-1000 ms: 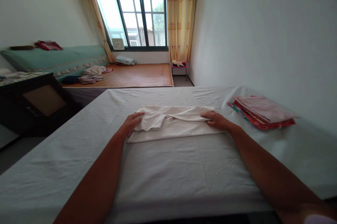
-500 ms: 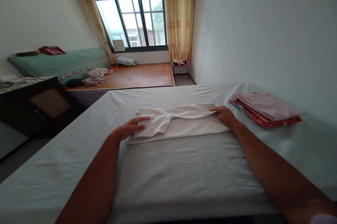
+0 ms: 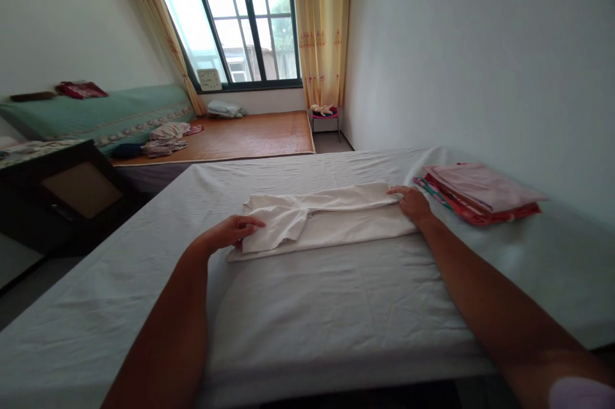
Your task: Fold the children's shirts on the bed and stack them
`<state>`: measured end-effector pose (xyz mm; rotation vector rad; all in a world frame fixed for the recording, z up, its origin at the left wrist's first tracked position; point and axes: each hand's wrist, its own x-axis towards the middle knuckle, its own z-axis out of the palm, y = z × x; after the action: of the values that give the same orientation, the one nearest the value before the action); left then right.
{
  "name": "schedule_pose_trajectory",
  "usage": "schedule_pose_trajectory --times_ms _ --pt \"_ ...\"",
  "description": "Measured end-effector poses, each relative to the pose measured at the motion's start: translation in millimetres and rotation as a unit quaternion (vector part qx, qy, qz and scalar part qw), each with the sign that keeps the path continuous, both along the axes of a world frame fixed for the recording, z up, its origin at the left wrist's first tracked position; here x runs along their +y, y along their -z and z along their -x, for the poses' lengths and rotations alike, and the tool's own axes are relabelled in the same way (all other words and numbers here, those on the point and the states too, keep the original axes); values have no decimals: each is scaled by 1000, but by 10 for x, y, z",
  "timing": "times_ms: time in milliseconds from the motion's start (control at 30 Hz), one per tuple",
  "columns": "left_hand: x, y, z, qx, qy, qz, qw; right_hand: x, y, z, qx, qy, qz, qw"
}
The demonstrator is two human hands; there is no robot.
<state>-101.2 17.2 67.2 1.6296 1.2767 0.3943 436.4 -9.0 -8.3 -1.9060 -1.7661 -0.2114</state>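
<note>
A white short-sleeved shirt (image 3: 353,224) lies folded into a long strip on the sheet-covered bed (image 3: 307,313), its sleeve turned over toward the left end. At that left end my left hand (image 3: 234,231) has its fingers closed over the edge, with the fingertips on top of the cloth and the thumb mostly hidden. My right hand (image 3: 412,202) pinches the opposite end near its upper corner, index finger on the fabric.
Folded pink and red clothes (image 3: 483,194) are stacked right of the shirt, near the white wall (image 3: 461,50). Beyond stands another bed with a brown mat (image 3: 254,133). A dark cabinet (image 3: 81,184) is at left, and a small stool (image 3: 325,115) is by the curtain.
My left hand has drawn back slightly to the left, its fingers closer together at the shirt's end. The right hand stays at the other end. The whole view has shifted a little.
</note>
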Motion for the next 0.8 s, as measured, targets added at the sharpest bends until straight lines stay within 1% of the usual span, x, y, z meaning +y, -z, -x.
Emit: schedule_pose_trajectory --times_ms 67,133,167,233,300,367,433,533,667,733,800 --pt "36 5 42 30 -26 -15 999 -3 -51 18 2 3 -41 999" --pt "89 45 87 40 -78 -67 994 6 -87 95 5 -18 -68 998" --pt "118 76 104 33 -111 -104 988 13 -92 158 7 -37 -67 997" --pt "181 149 119 4 -170 -172 970 24 -74 317 9 -86 -36 996" --pt "256 217 105 -22 -202 -206 957 28 -29 482 2 -145 11 989" --pt "351 262 66 -31 -214 -216 952 26 16 606 -8 -187 43 981" --pt "462 276 11 -27 -220 -220 950 23 44 665 -12 -204 50 978" --pt "632 259 -94 -17 -228 -212 950 21 52 656 -3 -213 44 976" --pt "819 237 -211 -17 -214 -201 956 25 65 598 13 -233 42 971" --pt "910 247 -221 -6 -210 -223 952 31 82 583 17 -235 41 971" --pt "1002 275 -196 30 -206 -264 942 36 91 578 16 -232 39 972"
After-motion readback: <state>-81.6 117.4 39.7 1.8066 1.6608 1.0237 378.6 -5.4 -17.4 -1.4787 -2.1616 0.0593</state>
